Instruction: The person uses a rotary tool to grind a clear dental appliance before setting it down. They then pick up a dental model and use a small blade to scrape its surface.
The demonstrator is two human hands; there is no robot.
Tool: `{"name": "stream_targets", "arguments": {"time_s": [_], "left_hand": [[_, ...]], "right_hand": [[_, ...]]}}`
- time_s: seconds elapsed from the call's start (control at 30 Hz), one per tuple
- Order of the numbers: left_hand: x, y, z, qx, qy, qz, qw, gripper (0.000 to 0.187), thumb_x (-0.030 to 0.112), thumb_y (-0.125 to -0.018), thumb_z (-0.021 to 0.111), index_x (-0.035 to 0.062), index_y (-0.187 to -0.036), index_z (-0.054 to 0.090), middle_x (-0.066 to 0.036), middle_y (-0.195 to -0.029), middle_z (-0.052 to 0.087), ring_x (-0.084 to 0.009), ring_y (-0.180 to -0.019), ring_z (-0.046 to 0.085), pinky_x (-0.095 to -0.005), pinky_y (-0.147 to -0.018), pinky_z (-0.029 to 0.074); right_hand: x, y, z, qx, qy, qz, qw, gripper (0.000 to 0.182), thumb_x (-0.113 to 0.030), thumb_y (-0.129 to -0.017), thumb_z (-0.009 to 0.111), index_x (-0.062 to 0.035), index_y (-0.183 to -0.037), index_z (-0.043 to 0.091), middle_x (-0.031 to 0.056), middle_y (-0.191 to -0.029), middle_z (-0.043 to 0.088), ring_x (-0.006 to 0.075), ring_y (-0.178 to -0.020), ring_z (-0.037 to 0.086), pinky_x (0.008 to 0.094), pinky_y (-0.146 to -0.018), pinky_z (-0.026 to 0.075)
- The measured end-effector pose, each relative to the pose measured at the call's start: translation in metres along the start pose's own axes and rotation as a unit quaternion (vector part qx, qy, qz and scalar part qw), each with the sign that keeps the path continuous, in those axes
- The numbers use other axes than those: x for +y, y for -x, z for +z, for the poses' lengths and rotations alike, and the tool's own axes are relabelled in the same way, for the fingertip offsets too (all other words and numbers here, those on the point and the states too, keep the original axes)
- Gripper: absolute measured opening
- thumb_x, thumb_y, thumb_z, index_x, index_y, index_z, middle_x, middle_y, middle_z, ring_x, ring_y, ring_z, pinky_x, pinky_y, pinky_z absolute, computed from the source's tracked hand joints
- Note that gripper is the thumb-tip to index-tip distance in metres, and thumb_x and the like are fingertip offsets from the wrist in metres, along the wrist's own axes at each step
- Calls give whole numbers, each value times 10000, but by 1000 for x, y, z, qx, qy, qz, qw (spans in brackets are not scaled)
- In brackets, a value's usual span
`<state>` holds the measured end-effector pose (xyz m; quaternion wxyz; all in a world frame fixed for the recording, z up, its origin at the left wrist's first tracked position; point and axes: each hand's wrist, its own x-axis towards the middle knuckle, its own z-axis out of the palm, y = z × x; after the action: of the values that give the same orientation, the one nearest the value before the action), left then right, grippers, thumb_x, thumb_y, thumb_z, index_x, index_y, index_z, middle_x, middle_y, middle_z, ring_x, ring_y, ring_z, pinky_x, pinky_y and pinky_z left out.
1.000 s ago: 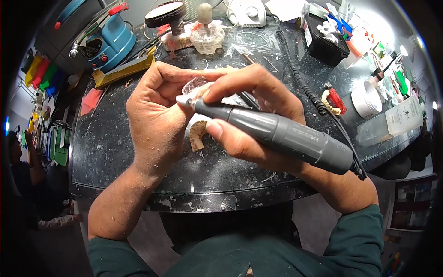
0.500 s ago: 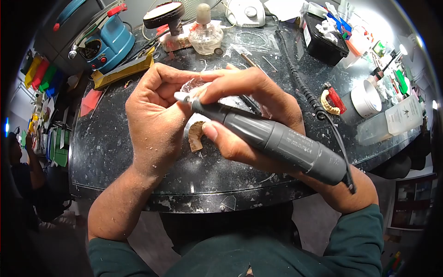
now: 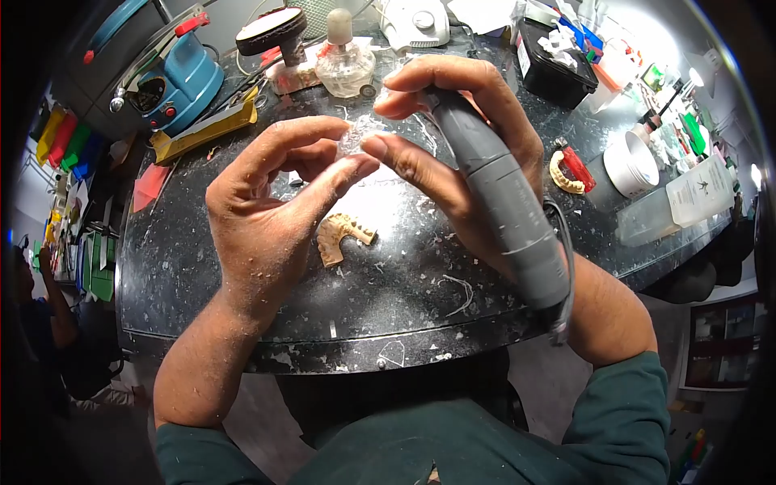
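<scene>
Between thumb and fingers, my left hand pinches a small clear plastic piece. My right hand holds a dark grey handpiece in its palm, its rear end pointing down toward me and a cable hanging from it. The right thumb touches the right side of the clear piece; the handpiece's tip is hidden behind the fingers. Below the hands, a tan dental arch model lies on the black speckled table.
A blue machine, a yellow tray and a glass burner stand at the back left. On the right are a black box, a second arch model with red, a white tub and a clear bottle.
The handpiece has swung away from the left hand to a steeper angle. My right thumb has moved up to the clear piece, and more of the arch model shows.
</scene>
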<state>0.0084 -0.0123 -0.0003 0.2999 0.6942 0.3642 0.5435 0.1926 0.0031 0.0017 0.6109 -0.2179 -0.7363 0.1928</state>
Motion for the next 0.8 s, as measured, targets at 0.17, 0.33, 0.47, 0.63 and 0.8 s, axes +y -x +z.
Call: {"name": "stream_targets", "arguments": {"time_s": [0.17,0.33,0.47,0.63,0.8], "left_hand": [[1,-2,-1,-34,16,7,999,322,56,-823,745,2,-1126,653,-78,-1022,685,-111,-937,642,-257,-846,508],[0,-5,-1,-86,217,-83,969,299,127,-937,619,-40,-1185,604,-145,-1095,675,-197,-1023,656,-322,-939,494],[-6,-7,-2,-60,243,-111,962,283,119,-945,600,-40,-1179,595,-151,-1068,683,-214,-1033,662,-350,-956,495],[-8,-6,0,-23,238,-129,962,281,133,-922,642,-25,-1155,632,-131,-1058,692,-184,-979,670,-316,-914,508],[-12,-6,-6,-38,233,-173,956,242,107,-872,703,-16,-1079,683,-107,-1028,706,-147,-931,669,-289,-879,519]], "right_hand": [[-4,-3,-6,-32,-60,41,997,385,11,-806,739,-45,-1136,548,70,-958,632,132,-921,631,265,-821,522],[-4,-6,-9,-54,-83,53,994,297,-60,-866,686,-26,-1145,591,83,-997,646,136,-933,625,285,-841,511],[-6,-7,-11,8,-92,124,988,386,-254,-933,556,28,-1192,605,125,-1059,662,151,-930,646,291,-879,503],[-9,0,-8,12,-122,163,979,276,-134,-908,581,46,-1116,562,134,-964,655,197,-930,680,330,-896,533],[-12,0,-10,6,-138,169,976,205,-116,-893,612,34,-1031,589,94,-934,642,125,-862,641,261,-809,511]]}}
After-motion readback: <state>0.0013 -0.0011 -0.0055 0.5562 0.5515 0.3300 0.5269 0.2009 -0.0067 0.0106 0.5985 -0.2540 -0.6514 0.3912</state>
